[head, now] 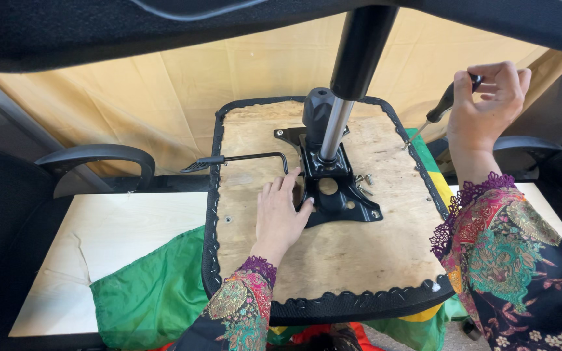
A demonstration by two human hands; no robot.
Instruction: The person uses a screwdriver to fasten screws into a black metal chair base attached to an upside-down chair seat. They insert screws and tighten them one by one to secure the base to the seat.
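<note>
Head view | left hand (281,218) flat, released, at bracket (333,188) edge | right hand (489,107) – grip grasping screwdriver (440,110)

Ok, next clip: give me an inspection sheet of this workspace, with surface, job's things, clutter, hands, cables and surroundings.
Surface: pale wooden table, partly covered by a green cloth.
Job's things: upturned chair seat lying plywood side up; black metal plate on it with a grey and black column rising from it and a lever sticking out to the left.
Clutter: loose bolts on the plywood beside the plate.
Hands: left hand flat on the plywood, fingertips at the plate's edge; right hand raised, closed on a screwdriver.
Cables: nothing seen.
Surroundings: beige sheet behind; black armrest at left.
</note>
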